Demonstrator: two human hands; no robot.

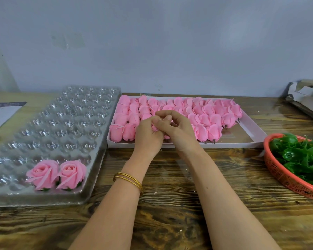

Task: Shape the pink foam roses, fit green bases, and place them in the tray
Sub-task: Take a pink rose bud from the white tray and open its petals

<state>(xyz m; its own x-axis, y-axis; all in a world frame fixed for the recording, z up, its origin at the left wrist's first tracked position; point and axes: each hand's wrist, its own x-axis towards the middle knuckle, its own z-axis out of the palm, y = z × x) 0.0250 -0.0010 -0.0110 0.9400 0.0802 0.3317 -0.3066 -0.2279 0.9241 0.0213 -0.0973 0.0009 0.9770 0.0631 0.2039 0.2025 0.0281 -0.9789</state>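
Fingers [163, 117] of both hands curl round one pink rose bud [154, 128]: left hand [148, 136] cups it, right hand [179, 129] pinches petals, above box [188, 145] mid-worktop [170, 213]. Two finished roses [43, 173] sit in clear tray's [43, 123] near-right corner. Green bases [300, 156] in red basket [278, 174], right edge.

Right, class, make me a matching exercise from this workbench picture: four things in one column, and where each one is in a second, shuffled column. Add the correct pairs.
Things
1. finished roses
2. unshaped rosebuds
3. green bases
4. gold bangles

Places
A. in the red basket, on the right
B. on the left wrist
C. in the clear plastic tray, on the left
D. in the white box, in the middle

Pairs: 1-C, 2-D, 3-A, 4-B
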